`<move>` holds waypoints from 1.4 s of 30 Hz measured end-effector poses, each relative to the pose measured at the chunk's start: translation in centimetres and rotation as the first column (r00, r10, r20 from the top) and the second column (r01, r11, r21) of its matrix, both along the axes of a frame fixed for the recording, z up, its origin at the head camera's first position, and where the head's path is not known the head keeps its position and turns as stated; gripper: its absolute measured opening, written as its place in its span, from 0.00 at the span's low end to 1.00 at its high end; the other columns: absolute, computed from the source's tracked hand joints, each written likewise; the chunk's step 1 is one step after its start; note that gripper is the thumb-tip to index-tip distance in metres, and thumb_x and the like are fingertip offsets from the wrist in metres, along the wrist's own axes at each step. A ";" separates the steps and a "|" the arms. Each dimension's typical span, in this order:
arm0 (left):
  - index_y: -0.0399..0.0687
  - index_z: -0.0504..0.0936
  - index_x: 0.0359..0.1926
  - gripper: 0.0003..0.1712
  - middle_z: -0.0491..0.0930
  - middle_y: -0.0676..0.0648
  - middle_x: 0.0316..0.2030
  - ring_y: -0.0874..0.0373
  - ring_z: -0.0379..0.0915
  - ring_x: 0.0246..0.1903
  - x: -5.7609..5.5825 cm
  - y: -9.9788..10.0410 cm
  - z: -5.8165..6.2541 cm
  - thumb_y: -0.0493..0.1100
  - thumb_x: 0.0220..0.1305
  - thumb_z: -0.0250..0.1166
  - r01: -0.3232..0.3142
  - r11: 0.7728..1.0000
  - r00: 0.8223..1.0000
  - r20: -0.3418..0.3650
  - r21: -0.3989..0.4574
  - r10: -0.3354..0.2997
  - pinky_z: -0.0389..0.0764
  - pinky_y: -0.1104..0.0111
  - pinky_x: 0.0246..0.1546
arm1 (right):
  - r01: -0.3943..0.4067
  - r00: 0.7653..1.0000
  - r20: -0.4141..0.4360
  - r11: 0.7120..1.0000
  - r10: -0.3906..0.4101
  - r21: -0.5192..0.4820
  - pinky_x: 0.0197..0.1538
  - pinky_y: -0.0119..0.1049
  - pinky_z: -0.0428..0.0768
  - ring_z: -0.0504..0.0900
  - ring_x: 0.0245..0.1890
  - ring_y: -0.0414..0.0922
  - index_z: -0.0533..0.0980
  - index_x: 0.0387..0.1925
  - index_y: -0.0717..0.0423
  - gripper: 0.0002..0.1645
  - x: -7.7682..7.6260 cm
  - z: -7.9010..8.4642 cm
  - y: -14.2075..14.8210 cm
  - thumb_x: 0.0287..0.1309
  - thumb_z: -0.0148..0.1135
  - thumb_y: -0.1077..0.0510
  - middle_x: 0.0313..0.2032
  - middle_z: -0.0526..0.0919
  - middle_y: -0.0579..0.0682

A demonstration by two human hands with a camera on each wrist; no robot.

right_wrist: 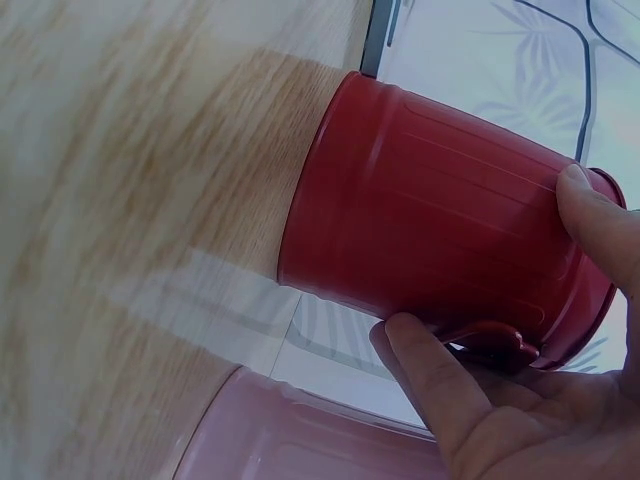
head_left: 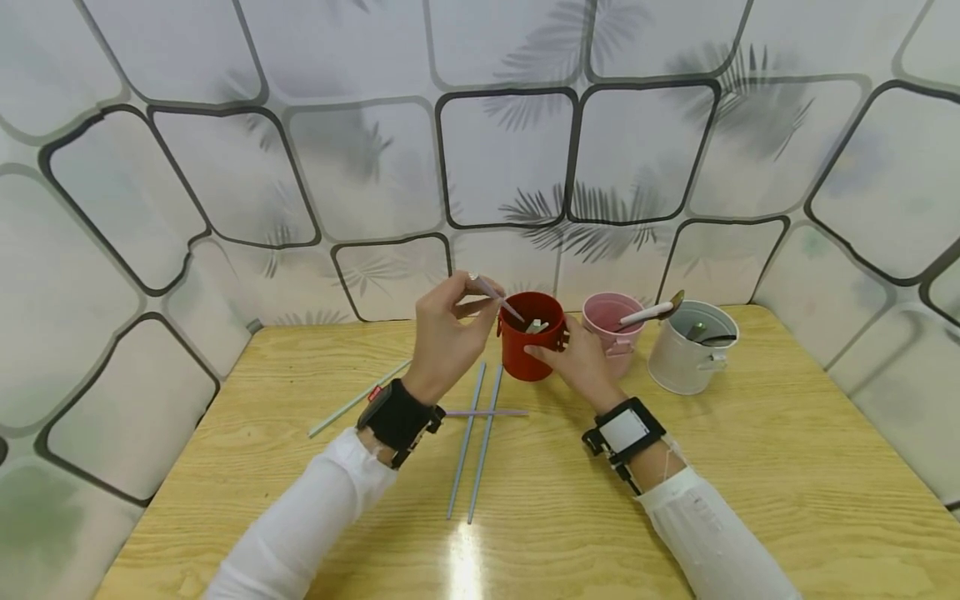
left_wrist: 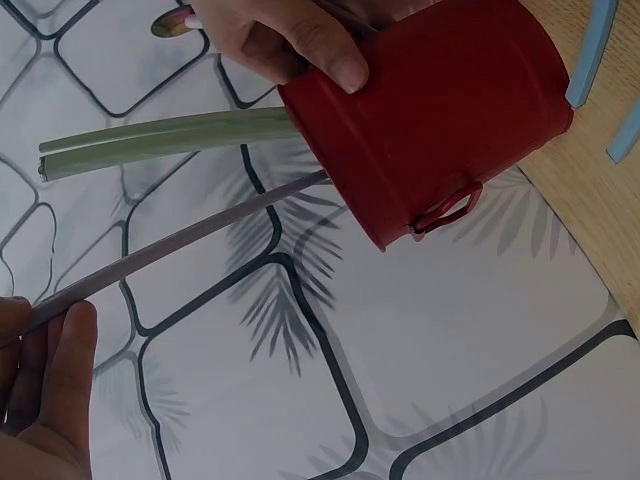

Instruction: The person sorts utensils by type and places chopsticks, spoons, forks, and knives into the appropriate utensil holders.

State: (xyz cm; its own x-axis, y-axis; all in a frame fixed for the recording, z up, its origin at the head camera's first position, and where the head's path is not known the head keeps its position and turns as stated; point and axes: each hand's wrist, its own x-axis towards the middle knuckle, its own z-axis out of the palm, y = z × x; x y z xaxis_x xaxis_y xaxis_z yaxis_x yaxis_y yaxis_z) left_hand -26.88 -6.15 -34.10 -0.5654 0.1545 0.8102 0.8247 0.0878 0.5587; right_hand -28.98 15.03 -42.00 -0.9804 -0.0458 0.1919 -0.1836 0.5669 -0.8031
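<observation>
My left hand [head_left: 459,329] pinches the upper end of a purple chopstick [left_wrist: 170,245]. The chopstick slants down, its lower end inside the mouth of a red bucket [head_left: 531,354]. Two pale green chopsticks [left_wrist: 170,140] lean out of the same bucket. On the bucket's right side, my right hand [head_left: 581,358] grips the wall near the rim, thumb on the front and fingers by the small handle [right_wrist: 490,340]. Left of the bucket, two blue chopsticks [head_left: 465,454] lie on the table, crossed by another purple chopstick [head_left: 510,412].
A pink bucket [head_left: 618,354] with a white-handled spoon [head_left: 652,312] stands just right of the red one. Beside it is a white bucket [head_left: 682,362] holding dark utensils. One green chopstick [head_left: 348,406] lies on the table's left side. Patterned cloth [head_left: 510,158] rises behind the table.
</observation>
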 end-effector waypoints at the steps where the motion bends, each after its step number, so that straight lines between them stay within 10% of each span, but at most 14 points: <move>1: 0.35 0.79 0.38 0.06 0.83 0.37 0.40 0.47 0.84 0.43 -0.1 0.1 0.0 0.24 0.66 0.66 0.005 1.000 1.000 0.006 -0.006 -0.005 0.87 0.63 0.48 | -0.002 1.000 0.000 1.000 0.002 -0.001 0.62 0.56 0.80 0.78 0.62 0.60 0.67 0.71 0.62 0.45 0.0 0.0 0.0 0.59 0.77 0.49 0.63 0.79 0.63; 16: 0.34 0.82 0.40 0.05 0.85 0.41 0.38 0.51 0.85 0.42 -1.9 1.2 -0.5 0.26 0.65 0.67 -0.061 0.980 0.995 0.066 -0.190 0.074 0.87 0.68 0.44 | -0.005 1.000 -0.012 1.000 0.005 -0.002 0.61 0.55 0.80 0.79 0.61 0.59 0.68 0.70 0.61 0.44 -0.1 -0.1 0.2 0.60 0.76 0.48 0.62 0.79 0.63; 42: 0.36 0.82 0.40 0.04 0.83 0.43 0.36 0.53 0.82 0.41 -3.4 1.6 -2.7 0.27 0.67 0.66 0.010 0.943 0.981 0.187 -0.332 0.055 0.86 0.67 0.45 | -0.016 1.000 -0.019 1.000 0.016 0.003 0.61 0.56 0.80 0.79 0.62 0.60 0.69 0.68 0.63 0.41 0.1 0.1 0.1 0.61 0.75 0.50 0.61 0.80 0.63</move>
State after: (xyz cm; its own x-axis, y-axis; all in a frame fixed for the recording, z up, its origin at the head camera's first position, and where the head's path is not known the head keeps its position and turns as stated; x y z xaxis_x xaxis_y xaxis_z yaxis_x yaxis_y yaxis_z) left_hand -30.31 -4.53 -36.80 -0.7109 0.3797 0.5919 0.7007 0.3110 0.6421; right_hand -28.87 15.18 -41.89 -0.9757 -0.0618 0.2100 -0.2076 0.5657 -0.7981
